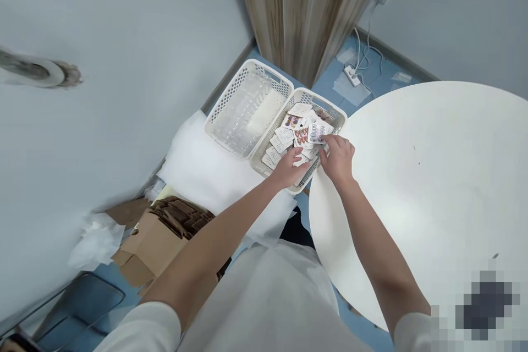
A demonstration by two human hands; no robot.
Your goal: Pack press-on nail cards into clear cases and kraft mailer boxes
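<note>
A white plastic basket (256, 153) holds a heap of small white cards (284, 136), some showing rows of coloured oval shapes and others lines of print. My right hand (339, 158) reaches over the basket's right rim, thumb and fingers pinching a card with purplish ovals (317, 133). Just left of it lies a card with reddish ovals (301, 136). Over the near part of the heap is my left hand (289, 169), its fingers apart and nothing visible in them. Whether its fingertips touch the cards below, I cannot tell.
Another white basket (211, 121), with clear plastic inside, adjoins on the left. A round white table (412, 187) stands right. White foam sheeting (193, 148) and a cardboard box (159, 242) lie left. Behind are a wooden cabinet (301, 16) and a power strip (352, 75) with cables.
</note>
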